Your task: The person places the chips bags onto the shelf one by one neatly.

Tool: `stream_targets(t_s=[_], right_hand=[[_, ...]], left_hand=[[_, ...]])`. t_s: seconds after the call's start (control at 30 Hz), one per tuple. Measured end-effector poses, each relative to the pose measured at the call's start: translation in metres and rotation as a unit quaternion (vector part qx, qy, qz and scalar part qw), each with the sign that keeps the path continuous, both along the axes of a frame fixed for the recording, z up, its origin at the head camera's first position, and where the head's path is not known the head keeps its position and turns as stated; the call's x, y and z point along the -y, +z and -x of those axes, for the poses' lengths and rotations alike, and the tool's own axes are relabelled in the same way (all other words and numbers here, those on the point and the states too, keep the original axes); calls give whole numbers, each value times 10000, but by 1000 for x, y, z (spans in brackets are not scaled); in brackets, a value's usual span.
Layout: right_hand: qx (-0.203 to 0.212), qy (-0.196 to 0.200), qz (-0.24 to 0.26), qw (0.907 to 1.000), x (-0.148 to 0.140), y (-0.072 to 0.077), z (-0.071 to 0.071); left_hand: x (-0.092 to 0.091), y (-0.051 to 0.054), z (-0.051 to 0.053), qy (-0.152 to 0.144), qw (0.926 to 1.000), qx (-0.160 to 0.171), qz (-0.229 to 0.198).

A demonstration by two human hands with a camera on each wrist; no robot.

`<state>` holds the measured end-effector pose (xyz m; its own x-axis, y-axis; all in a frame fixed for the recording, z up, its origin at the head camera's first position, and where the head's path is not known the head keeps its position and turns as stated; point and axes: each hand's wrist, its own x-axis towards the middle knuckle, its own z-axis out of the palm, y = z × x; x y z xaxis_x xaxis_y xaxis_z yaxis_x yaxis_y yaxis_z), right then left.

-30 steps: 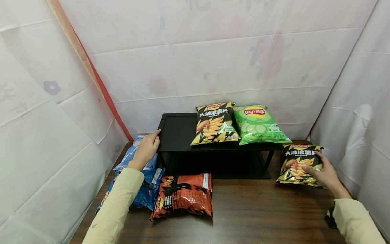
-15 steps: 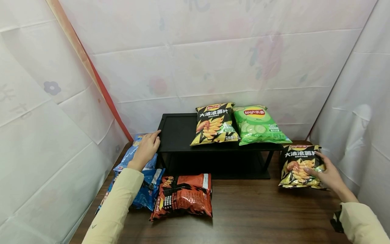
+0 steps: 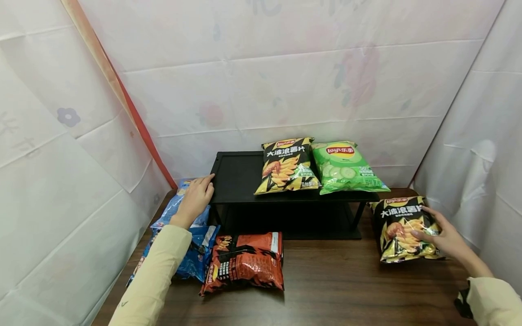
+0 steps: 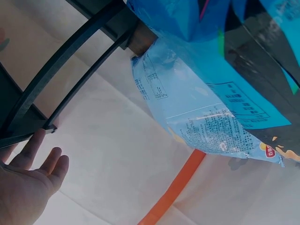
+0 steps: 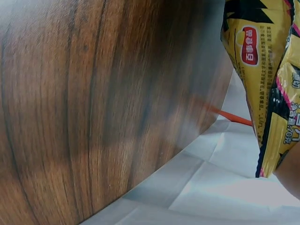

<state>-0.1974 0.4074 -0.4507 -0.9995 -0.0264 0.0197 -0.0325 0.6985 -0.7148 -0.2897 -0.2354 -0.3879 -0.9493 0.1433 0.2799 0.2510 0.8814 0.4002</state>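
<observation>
Head view: a black bag [image 3: 399, 228] stands at four o'clock, tilted back, just beside the shelf [image 3: 238, 174]; whether its base meets the table [image 3: 326, 280] I cannot tell. From its three o'clock side the right hand [image 3: 448, 237] grips it, thumb on the front, fingers clamped on the upper right edge. At the shelf's nine o'clock edge the left hand [image 3: 196, 197] rests, fingers stretched out and slightly apart, one tip touching the frame. On top, a second black bag [image 3: 287, 165] leans near noon, with a green bag [image 3: 345, 167] touching it at three o'clock. Around seven o'clock from the shelf lies a red bag [image 3: 244, 262], beside a dark blue bag [image 3: 198, 253]; a light blue bag [image 3: 173, 208] sits past the left hand. White sheeting [image 3: 261, 90] hangs from ten to two o'clock.
</observation>
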Motion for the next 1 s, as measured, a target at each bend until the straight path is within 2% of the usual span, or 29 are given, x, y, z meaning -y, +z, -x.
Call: stream_targets(t_s=[0.23,0.43,0.67,0.8,1.0], right_hand=[[-147,342,-24,9993,-3,3,-6],[-182,481,-115,9986,-5,4,-9],[-257,925,44,9954,-7,4,-12],[-217,1001,131,9947,-8,2,-14],[154,877,82,9960,-13,3,-17]], left_hand=[[-1,1,-1,7,10000,-45,-27],[-1,1,-1,2,10000,-90,-39],[0,0,-1,0,9999,-79,-105],[0,0,-1,5,9999,-77,-103],[0,-1,0,27,10000,-37,-85]])
